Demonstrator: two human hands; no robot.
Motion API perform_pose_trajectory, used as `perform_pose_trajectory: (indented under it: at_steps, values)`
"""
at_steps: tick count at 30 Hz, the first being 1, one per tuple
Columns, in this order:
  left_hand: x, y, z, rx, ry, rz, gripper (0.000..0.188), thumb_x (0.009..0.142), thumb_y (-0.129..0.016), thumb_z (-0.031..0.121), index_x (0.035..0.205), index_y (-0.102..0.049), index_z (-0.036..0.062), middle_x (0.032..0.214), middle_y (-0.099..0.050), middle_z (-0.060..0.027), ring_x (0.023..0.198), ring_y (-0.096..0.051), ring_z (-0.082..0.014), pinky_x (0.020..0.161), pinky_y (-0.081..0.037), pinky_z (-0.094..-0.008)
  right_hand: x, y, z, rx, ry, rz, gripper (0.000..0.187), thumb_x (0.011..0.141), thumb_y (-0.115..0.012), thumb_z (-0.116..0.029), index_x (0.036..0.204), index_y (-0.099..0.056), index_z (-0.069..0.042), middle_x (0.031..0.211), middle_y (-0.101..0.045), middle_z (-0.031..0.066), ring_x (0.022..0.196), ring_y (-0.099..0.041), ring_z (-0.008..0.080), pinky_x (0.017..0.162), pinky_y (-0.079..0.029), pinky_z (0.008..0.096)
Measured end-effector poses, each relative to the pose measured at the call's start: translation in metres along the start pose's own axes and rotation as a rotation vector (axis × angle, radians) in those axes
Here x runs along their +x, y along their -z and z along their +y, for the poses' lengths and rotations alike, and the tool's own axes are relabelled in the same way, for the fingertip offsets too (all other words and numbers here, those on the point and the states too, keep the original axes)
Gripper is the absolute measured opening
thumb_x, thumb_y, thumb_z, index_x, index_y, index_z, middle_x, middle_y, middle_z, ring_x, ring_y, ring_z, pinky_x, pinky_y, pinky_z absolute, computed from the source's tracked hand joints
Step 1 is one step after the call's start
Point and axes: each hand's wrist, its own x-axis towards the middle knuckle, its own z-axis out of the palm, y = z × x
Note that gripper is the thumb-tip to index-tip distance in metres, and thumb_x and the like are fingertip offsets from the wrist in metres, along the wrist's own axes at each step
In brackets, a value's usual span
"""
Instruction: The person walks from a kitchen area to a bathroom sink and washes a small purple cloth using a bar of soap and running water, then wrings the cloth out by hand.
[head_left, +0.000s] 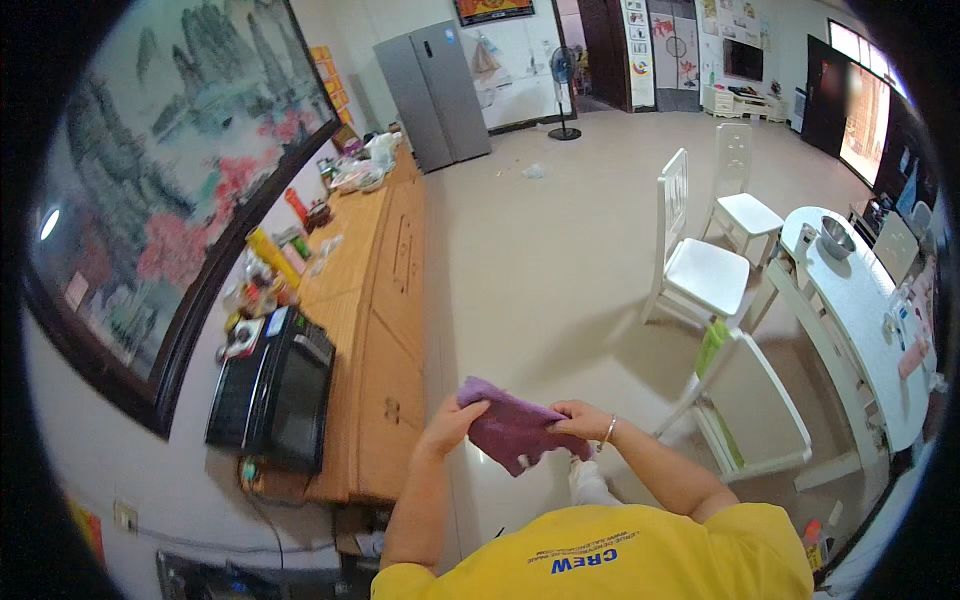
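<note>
A purple cloth [512,428] hangs between my two hands, out in front of my body and above the floor. Its left upper corner is pinched by my left hand [452,424], thumb on top. On the other side my right hand [580,422], with a bangle at the wrist, grips the cloth near its right edge. The lower edge droops loosely and has a small white patch. My left hand is the nearer one to the wooden sideboard [385,330], without touching it.
On the sideboard stand a black microwave [272,390], jars, bottles and plastic bags [360,175]. White chairs [705,275] and a white table [850,300] with a metal bowl [836,238] are to the right. Farther off are a grey fridge [432,95] and a standing fan [563,85].
</note>
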Motion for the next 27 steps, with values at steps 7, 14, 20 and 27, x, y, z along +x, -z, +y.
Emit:
perform_pose_trajectory:
  at_steps: [7, 14, 20, 27]
  values:
    - [0.213, 0.095, -0.011, 0.156, -0.045, 0.208, 0.021, 0.085, -0.048, 0.001, 0.102, -0.061, 0.0009, 0.096, -0.061, -0.0031, 0.093, -0.055, -0.0135, 0.084, -0.044, -0.0285, 0.161, 0.182, -0.023, -0.057, -0.201, -0.065, 0.024, 0.077, -0.067, -0.021, 0.091, -0.055, -0.006, 0.079, -0.057, -0.0002, 0.073, -0.050, 0.0096, 0.067, -0.043, 0.0263]
    - [0.376, 0.218, 0.020, 0.114, -0.129, 0.504, 0.016, 0.084, -0.052, 0.000, 0.096, -0.061, -0.0004, 0.088, -0.063, -0.0041, 0.080, -0.058, -0.0138, 0.073, -0.047, -0.0277, 0.354, 0.300, -0.078, -0.624, -0.118, -0.037, 0.024, 0.075, -0.063, -0.022, 0.091, -0.060, -0.004, 0.072, -0.062, 0.0087, 0.064, -0.059, 0.0179, 0.060, -0.047, 0.0329]
    - [0.554, 0.332, 0.059, 0.002, -0.124, 0.629, 0.018, 0.087, -0.050, 0.005, 0.099, -0.060, -0.0020, 0.093, -0.062, -0.0071, 0.082, -0.059, -0.0142, 0.072, -0.049, -0.0275, 0.552, 0.460, -0.114, -0.127, 0.107, 0.201, 0.016, 0.078, -0.064, -0.019, 0.082, -0.061, -0.004, 0.076, -0.064, 0.0030, 0.072, -0.059, 0.0122, 0.067, -0.047, 0.0273]
    - [0.764, 0.423, 0.114, -0.345, -0.007, 0.433, 0.027, 0.090, -0.045, 0.013, 0.111, -0.055, -0.0022, 0.104, -0.060, -0.0102, 0.092, -0.059, -0.0179, 0.079, -0.049, -0.0310, 0.720, 0.586, -0.161, 0.165, 0.012, 0.243, 0.012, 0.083, -0.060, -0.017, 0.084, -0.054, -0.007, 0.076, -0.057, -0.0005, 0.064, -0.051, 0.0062, 0.058, -0.044, 0.0216]
